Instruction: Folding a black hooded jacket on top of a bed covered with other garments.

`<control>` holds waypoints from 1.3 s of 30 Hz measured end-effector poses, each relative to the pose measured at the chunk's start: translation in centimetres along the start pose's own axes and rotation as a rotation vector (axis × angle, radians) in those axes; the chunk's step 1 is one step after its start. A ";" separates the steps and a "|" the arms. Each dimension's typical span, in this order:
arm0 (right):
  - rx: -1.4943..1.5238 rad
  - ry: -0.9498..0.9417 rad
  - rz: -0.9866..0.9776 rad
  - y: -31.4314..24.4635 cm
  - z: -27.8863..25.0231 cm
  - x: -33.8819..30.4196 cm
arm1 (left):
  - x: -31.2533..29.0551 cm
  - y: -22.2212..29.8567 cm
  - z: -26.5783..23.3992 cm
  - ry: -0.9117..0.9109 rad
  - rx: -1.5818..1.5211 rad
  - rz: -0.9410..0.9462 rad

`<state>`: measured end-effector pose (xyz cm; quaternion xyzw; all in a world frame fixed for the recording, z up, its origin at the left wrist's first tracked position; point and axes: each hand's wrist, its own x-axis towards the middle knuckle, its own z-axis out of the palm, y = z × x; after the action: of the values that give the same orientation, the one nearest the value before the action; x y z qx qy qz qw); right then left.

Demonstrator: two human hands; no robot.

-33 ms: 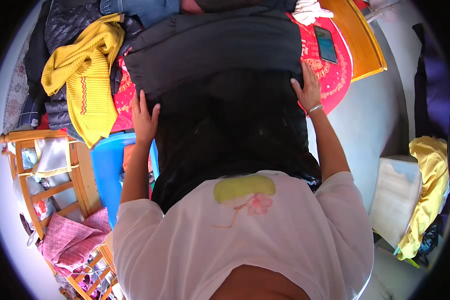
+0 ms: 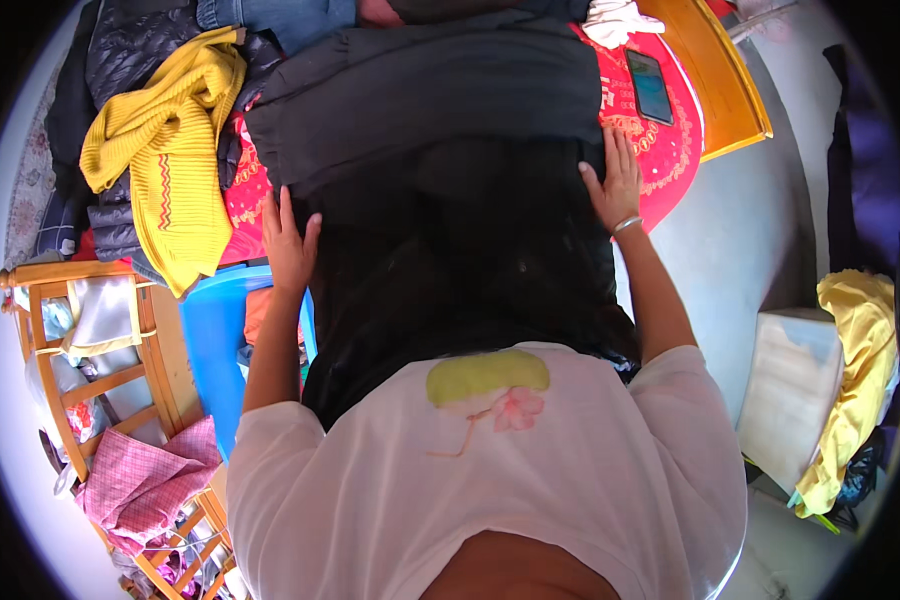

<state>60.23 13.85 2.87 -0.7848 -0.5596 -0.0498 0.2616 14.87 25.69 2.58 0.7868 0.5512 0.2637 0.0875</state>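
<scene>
A large black garment point(image 2: 440, 110) lies spread over a table with a red patterned cloth point(image 2: 670, 170). Its near part drops toward my body and reaches my white shirt. At the garment's left edge rests my left hand point(image 2: 290, 245), fingers stretched out and thumb apart. My right hand point(image 2: 618, 185) lies along the opposite edge, its fingers straight and partly over the red cloth; a bracelet point(image 2: 627, 223) circles that wrist. Neither hand grips anything that I can see. Beyond the right hand, a dark phone point(image 2: 650, 88) lies on the cloth.
A yellow ribbed sweater point(image 2: 170, 170) sits on dark padded clothing point(image 2: 135, 50) at the left. Blue denim point(image 2: 290, 22) and a white cloth point(image 2: 618, 20) lie at the back. Around me stand a blue plastic chair point(image 2: 210, 330), a wooden rack point(image 2: 105, 385) and a pale box point(image 2: 790, 385).
</scene>
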 end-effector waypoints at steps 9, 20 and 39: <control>-0.095 -0.558 -0.635 -8.4 0.7 -11.5 | -8.7 8.9 5.3 -0.674 -0.503 0.335; 0.030 -0.900 -1.028 -10.8 2.2 -12.2 | -11.8 12.6 2.4 -0.950 -0.743 0.308; 0.440 -1.148 -0.817 -11.5 0.8 -11.2 | -10.9 14.0 -0.8 -1.138 -0.875 0.048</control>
<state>45.55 7.42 2.15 -0.3458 -0.8532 0.3885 0.0395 23.18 10.31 5.72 0.7070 0.2463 0.0110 0.6628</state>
